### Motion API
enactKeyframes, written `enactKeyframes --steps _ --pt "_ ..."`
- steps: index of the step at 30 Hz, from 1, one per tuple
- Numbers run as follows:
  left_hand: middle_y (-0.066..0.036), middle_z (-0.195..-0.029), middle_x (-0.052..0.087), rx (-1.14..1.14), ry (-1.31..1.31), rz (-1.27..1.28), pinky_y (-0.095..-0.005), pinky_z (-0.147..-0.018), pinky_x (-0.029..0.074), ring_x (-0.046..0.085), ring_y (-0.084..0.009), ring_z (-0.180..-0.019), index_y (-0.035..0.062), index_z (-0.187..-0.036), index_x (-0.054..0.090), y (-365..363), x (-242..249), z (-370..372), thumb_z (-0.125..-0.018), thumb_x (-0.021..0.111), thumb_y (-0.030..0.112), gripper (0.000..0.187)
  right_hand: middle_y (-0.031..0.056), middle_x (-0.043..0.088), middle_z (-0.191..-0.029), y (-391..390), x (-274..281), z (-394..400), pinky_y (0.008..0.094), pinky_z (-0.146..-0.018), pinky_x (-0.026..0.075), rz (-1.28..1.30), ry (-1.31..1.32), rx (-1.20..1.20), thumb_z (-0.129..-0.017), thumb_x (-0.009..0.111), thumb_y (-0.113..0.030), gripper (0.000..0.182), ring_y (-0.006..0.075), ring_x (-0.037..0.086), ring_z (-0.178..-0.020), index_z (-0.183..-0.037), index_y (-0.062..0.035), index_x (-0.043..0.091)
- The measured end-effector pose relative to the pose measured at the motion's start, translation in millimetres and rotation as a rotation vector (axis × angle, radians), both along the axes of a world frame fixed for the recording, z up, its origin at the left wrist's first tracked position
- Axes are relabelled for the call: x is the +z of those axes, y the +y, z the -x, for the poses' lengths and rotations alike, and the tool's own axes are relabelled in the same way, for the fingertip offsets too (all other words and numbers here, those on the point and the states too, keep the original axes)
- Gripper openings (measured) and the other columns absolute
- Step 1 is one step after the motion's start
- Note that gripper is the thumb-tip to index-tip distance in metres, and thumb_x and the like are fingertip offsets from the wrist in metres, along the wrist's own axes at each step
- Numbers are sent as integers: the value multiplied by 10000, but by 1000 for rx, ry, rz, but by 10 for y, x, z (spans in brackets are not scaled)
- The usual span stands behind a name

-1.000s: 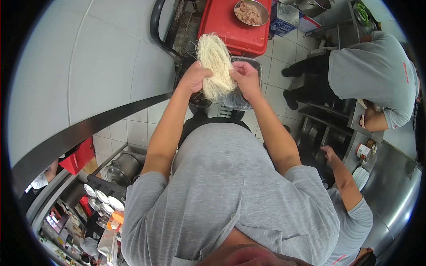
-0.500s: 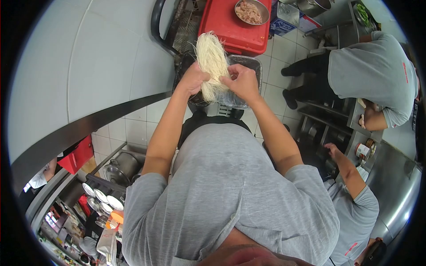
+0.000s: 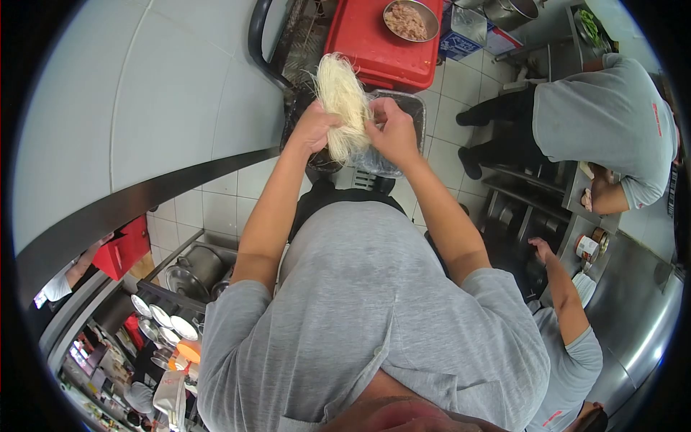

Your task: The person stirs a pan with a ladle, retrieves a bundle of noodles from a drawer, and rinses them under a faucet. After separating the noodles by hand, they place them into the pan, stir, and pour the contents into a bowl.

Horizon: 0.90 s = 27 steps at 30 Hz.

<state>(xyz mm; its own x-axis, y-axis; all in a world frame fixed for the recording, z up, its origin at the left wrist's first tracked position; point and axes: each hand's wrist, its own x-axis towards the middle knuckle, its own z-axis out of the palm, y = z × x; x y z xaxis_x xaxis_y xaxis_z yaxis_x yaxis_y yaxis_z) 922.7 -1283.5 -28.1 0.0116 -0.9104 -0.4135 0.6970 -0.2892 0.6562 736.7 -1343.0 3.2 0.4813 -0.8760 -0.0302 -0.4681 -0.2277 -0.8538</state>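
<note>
A bundle of thin dry rice noodles (image 3: 342,101) stands out pale in front of me, loose strands fraying at its edges. My left hand (image 3: 314,128) is closed around the left side of it, thumb across the front. At the right edge of the bundle, my right hand (image 3: 394,131) pinches strands between bent fingers and thumb; the exact fingertip contact is partly hidden. Below both hands is a dark bin (image 3: 419,115) lined with clear plastic (image 3: 385,164).
Beyond the bin, a red lidded box (image 3: 360,43) carries a metal bowl (image 3: 411,36) of minced meat (image 3: 407,21). A pale wall (image 3: 173,79) and black handle (image 3: 255,39) lie left. Two co-workers in grey shirts (image 3: 604,115) work at the right. Lidded pots (image 3: 194,273) stand lower left.
My right hand has shifted slightly along the noodle bundle's right edge, while my left hand keeps its hold. The lower-right co-worker has moved a little.
</note>
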Motion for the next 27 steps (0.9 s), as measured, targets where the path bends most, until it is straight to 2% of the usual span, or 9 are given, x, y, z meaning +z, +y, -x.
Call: enactKeyframes --steps 3,6,10,15,21,27 --pt "-145 -1185 632 8 14 19 -391 -940 539 655 -279 -1069 -36 -1305 498 -26 -27 28 -681 504 -151 635 154 685 -1086 30 -29 -15 381 -805 550 316 -58 47 -766 701 -108 129 320 692 -934 -888 -66 706" --pt "-142 -1178 632 14 51 25 -390 -943 535 651 -279 -1070 -28 -1303 501 -52 24 39 -679 499 -147 636 152 668 -1144 51 17 16 389 -835 543 208 -6 83 -752 718 -133 152 330 671 -1007 -897 -86 714" --pt "-147 -1127 639 35 93 22 -386 -900 548 665 -271 -1022 -25 -1280 518 -73 95 62 -684 495 -158 611 157 668 -1135 -16 2 52 398 -860 531 128 -2 128 -725 747 -186 207 344 656 -1034 -895 -74 711" --pt "-145 -1152 639 15 152 36 -391 -979 507 645 -272 -1065 -38 -1268 527 -118 -6 37 -698 513 -128 577 158 660 -1086 -28 174 -49 399 -861 516 65 -13 136 -694 770 -201 266 351 649 -1005 -864 -38 647" --pt "-150 -1135 644 19 164 -4 -399 -970 512 650 -270 -1051 -68 -1242 537 -158 -100 31 -733 529 -98 509 155 618 -1108 -14 -14 -92 359 -866 495 120 -79 101 -657 802 -108 301 309 628 -1019 -856 -20 594" --pt "-157 -1133 643 21 262 -29 -412 -926 539 657 -271 -1028 -58 -1249 535 -150 -142 21 -764 542 -77 486 89 606 -1084 -2 -164 -132 315 -888 467 -257 -484 25 -658 848 -67 287 223 590 -983 -852 -38 637"
